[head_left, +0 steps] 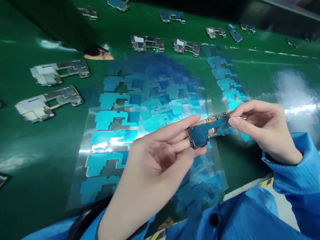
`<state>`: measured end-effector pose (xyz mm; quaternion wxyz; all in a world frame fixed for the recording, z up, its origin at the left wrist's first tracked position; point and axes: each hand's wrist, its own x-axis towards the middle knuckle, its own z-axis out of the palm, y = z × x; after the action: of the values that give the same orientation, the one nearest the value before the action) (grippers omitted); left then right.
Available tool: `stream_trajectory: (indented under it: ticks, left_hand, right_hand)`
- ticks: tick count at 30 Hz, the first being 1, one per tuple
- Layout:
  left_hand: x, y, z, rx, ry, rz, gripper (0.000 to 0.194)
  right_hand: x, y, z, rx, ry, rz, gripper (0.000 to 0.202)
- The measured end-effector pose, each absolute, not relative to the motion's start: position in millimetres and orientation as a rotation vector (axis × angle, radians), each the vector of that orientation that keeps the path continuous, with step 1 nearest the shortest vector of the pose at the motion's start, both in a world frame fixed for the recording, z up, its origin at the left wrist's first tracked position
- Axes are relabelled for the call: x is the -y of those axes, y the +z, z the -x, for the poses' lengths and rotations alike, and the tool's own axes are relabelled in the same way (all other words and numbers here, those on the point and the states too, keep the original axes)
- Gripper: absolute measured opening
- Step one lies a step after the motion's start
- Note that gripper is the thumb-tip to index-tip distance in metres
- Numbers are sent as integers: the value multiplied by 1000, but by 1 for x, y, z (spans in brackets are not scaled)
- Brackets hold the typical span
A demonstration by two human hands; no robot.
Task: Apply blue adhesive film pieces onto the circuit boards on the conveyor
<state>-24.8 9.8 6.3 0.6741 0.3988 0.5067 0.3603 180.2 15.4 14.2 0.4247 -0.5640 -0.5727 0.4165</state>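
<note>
A small circuit board (199, 135) with a dark blue film on its upper face is held above the green surface. My left hand (164, 154) grips its left end, thumb along the near edge and fingers behind it. At the board's right end, my right hand (263, 128) pinches the edge between thumb and forefinger. Whether a loose corner of film is in that pinch I cannot make out. Below my hands lie clear sheets with rows of blue board-shaped film stickers (108, 119).
Several circuit boards (48, 104) lie on the green work surface (12, 143) to the left, and more boards (146, 43) stretch along the back. A dark post (59, 23) rises at upper left. Another strip of blue stickers (225, 76) lies right of centre.
</note>
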Motion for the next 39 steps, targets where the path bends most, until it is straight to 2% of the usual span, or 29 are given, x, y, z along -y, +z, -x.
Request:
stream_trajectory:
  ticks: [22,39]
  left_hand:
    - [-5,8,22,-1281,881,-997,33]
    - [-5,14,20,-1283,856,-930,30]
  right_hand:
    - [-14,14,-176,1448,960,1415,15]
    - [-12,15,-175,1473,928,1487,9]
